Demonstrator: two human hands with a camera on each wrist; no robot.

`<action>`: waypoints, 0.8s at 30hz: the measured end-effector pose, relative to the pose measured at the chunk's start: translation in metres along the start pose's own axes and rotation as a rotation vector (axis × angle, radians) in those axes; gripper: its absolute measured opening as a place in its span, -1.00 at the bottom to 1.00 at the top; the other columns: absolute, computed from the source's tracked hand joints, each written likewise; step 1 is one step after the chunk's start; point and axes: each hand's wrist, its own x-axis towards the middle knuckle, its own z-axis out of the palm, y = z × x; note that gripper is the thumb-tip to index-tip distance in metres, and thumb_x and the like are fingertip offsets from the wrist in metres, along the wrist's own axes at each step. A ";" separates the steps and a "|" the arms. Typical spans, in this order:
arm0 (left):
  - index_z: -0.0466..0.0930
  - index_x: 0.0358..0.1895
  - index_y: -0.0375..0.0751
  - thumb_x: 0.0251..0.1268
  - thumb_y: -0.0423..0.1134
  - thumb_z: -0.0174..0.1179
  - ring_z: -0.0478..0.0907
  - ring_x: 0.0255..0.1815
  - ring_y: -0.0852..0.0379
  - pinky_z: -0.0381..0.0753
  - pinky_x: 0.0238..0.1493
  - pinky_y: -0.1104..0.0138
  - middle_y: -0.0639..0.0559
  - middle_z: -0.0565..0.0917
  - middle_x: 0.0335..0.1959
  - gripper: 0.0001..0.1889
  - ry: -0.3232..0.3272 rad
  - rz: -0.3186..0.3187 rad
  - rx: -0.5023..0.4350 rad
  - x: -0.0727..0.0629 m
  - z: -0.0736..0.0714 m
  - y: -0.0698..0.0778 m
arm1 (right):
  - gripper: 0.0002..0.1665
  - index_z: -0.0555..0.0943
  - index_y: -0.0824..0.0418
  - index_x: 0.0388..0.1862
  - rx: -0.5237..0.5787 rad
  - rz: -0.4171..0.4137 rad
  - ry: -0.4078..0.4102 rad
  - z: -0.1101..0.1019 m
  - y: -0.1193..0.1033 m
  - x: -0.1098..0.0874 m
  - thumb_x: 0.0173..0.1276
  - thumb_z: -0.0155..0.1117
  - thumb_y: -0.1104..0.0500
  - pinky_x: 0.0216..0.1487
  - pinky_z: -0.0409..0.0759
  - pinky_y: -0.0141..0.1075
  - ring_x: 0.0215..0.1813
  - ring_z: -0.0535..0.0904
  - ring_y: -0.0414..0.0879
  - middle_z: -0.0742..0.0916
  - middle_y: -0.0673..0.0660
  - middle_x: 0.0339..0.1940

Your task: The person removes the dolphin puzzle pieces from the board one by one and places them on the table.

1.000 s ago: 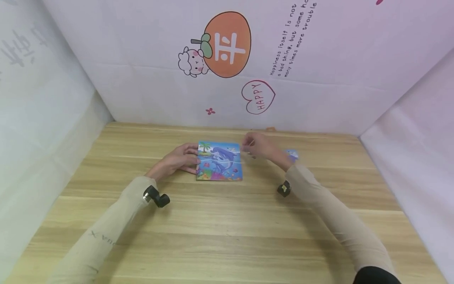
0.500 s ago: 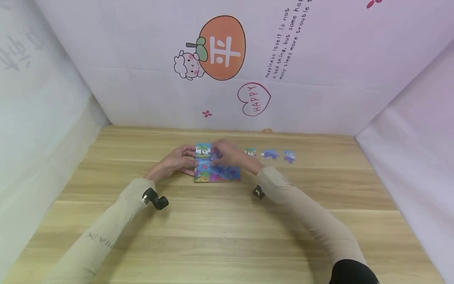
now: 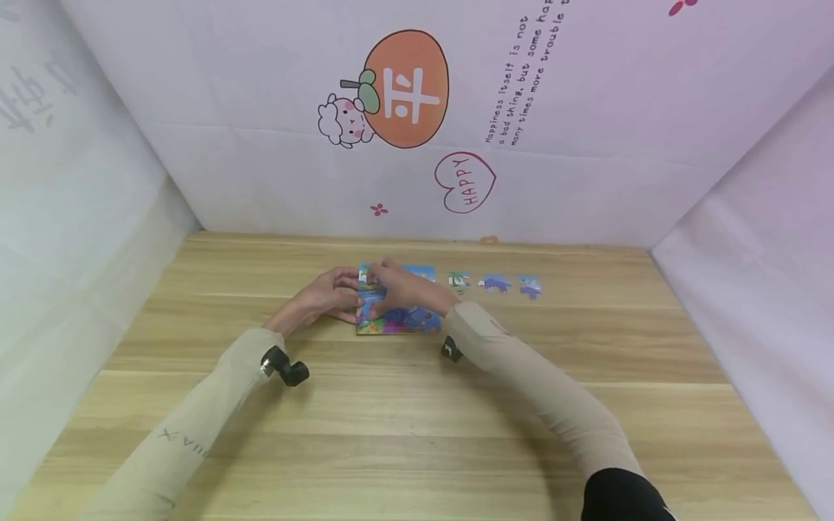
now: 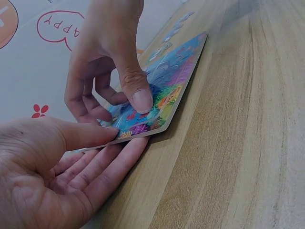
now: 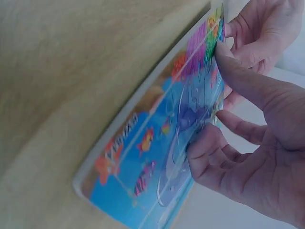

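A thin square puzzle board (image 3: 407, 323) with a dolphin and sea picture lies on the table. My left hand (image 3: 322, 295) pinches its left edge, the thumb on top and the fingers under the rim, as the left wrist view shows of the board (image 4: 167, 90). Over the left part of the picture is my right hand (image 3: 410, 288), which hides much of it in the head view. Seen from the right wrist, that hand's thumb and bent fingers stand apart and touch the board (image 5: 138, 157); no piece shows between them. Thin pale lines cross the picture.
Right of the board, loose puzzle pieces lie in a row: a palm tree piece (image 3: 459, 279), a dolphin piece (image 3: 495, 283) and a blue and purple piece (image 3: 530, 285). A printed white cloth (image 3: 573, 195) stands behind the wooden table (image 3: 404, 412).
My right hand has moved left from beside the board's right edge onto its left part, uncovering the loose pieces. My left hand has kept its grip on the board's edge.
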 end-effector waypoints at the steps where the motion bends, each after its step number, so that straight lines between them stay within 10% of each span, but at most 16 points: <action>1: -0.04 0.65 -0.33 0.42 -0.58 0.17 0.62 0.08 -0.13 0.86 0.08 0.10 -0.36 0.23 0.44 -0.17 -0.001 0.000 -0.001 0.000 0.000 0.000 | -0.19 0.39 0.26 0.40 0.010 0.011 -0.004 0.001 0.001 0.001 0.30 0.57 0.05 0.42 0.63 -0.05 0.30 0.46 0.10 0.41 0.26 0.35; 10: -0.04 0.64 -0.32 0.41 -0.58 0.19 0.61 0.06 -0.11 0.87 0.07 0.11 -0.33 0.24 0.41 -0.17 -0.001 0.018 0.009 0.001 -0.001 -0.004 | -0.21 0.40 0.27 0.29 0.084 0.067 0.009 0.004 0.003 0.007 0.23 0.63 0.07 0.39 0.62 -0.09 0.24 0.44 0.07 0.47 0.22 0.26; 19: -0.12 0.65 -0.34 0.38 -0.61 0.21 0.60 0.05 -0.04 0.87 0.04 0.15 -0.36 0.22 0.42 -0.11 -0.018 0.030 0.027 0.001 -0.001 -0.004 | -0.47 0.46 0.28 -0.06 0.097 -0.020 0.027 0.005 0.007 0.010 0.24 0.62 0.11 -0.28 0.39 -0.43 -0.22 0.32 -0.12 0.42 0.04 -0.27; 24: -0.15 0.66 -0.33 0.39 -0.60 0.22 0.62 0.05 -0.01 0.87 0.05 0.17 -0.39 0.20 0.45 -0.09 -0.037 0.035 0.032 0.000 -0.001 -0.004 | -0.55 0.47 0.26 -0.10 0.109 -0.076 0.034 0.005 0.012 0.008 0.29 0.59 0.14 -0.16 0.45 -0.39 -0.14 0.33 -0.11 0.44 0.04 -0.22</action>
